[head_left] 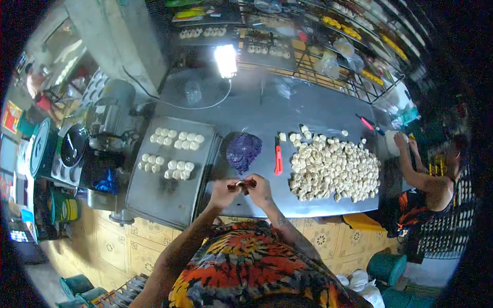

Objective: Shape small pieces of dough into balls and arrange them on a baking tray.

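1. Step in hand: the left hand (223,192) and the right hand (260,189) meet above the near edge of the metal table (308,110). Both sets of fingers are closed around one small dough piece (242,185), pinching it between them. It appears to be a wrapping or sealing step; whether purple filling is inside cannot be told at this size.

2. Work supplies:
   - A purple filling mound (243,151) lies on the table just beyond the hands.
   - An orange-handled cutter (278,156) lies just right of the mound.
   - A heap of cut dough lumps (333,170) spreads further right, well apart from the hands.

3. Output area: a grey baking tray (167,172) sits left of the hands, carrying rows of pale shaped pieces (176,139) on its far half. The near half is bare.

4. Next move, as a judgement: the piece needs a closed seam, then placement on the tray beside the existing rows without touching them.

5. Packages and signs:
   - A yellow-and-green round tin (65,209) stands low at the far left.
   - A red rectangular sign (10,117) hangs at the left rim.
   - Clear plastic bags (328,62) rest on the wire rack (359,77) behind the table.

6. Another person's hand (400,139) works at the table's right end.
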The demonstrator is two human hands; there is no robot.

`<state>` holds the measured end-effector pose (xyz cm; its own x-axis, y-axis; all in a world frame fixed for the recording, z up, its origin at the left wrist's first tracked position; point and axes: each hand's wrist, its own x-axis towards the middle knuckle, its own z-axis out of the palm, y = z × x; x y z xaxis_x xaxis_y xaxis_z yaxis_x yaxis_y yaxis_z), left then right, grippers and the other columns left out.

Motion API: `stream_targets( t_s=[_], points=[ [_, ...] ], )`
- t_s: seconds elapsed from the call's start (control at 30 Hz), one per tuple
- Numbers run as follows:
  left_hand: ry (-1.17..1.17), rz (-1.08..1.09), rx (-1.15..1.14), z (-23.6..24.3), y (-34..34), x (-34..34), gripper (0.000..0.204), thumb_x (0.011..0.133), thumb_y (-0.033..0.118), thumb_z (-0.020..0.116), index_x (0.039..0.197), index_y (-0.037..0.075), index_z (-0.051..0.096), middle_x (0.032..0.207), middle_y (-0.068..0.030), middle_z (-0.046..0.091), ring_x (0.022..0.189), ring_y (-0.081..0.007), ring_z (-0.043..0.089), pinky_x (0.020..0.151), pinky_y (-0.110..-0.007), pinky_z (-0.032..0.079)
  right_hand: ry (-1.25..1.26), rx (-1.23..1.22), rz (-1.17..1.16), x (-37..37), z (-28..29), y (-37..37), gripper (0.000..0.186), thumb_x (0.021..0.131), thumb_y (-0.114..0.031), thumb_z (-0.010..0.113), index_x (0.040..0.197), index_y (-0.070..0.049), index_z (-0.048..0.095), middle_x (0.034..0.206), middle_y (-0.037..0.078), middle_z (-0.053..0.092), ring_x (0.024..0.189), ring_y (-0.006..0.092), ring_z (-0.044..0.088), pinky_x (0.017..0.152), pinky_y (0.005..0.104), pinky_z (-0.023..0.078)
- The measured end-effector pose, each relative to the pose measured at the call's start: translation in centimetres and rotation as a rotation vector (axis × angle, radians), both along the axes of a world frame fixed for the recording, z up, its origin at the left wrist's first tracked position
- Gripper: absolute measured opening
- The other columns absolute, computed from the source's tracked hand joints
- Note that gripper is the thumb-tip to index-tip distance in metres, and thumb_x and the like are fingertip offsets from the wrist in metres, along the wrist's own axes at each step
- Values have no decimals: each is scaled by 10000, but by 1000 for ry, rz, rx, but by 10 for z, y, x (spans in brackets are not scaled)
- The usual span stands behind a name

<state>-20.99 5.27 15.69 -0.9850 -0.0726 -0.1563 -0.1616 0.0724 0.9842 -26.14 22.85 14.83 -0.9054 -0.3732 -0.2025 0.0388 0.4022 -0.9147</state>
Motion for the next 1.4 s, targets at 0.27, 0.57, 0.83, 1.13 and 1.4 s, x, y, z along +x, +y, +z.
stream_targets(
  t_s=[0.27,0.57,0.83,1.13,1.4],
  points=[
    [-15,44,160,-4,40,-16,143,831,27,698,955,-39,723,800,-65,702,684,-138,610,636,-251,499,150,-60,161,-27,22,45,186,835,2,701,1021,12,692,869,52,639,759,159,588,679,269,454],
    [55,26,-426,29,99,5,137,814,-13,676,941,-43,718,802,-78,702,709,-162,620,666,-261,501,175,-236,399,-49,19,104,144,822,-10,717,965,3,702,866,44,597,739,183,558,683,274,429],
    [71,132,-82,58,129,1,177,838,56,672,997,-10,716,831,-59,708,715,-157,615,659,-257,483,400,-202,427,-31,-17,96,98,821,-50,720,907,-9,696,824,56,601,698,197,556,655,311,439],
    [-4,470,248,22,88,24,340,922,233,702,1199,37,691,953,-62,739,821,-145,651,745,-247,508,416,-80,290,-26,-2,54,69,831,-3,691,889,35,695,761,59,592,666,202,565,615,327,458],
    [-176,567,322,24,-2,70,316,917,161,718,1142,-60,689,972,-120,722,804,-136,631,710,-239,503,-172,-96,434,-6,-2,-41,249,893,53,620,1124,3,699,996,90,683,809,137,630,704,247,538]
  ],
)
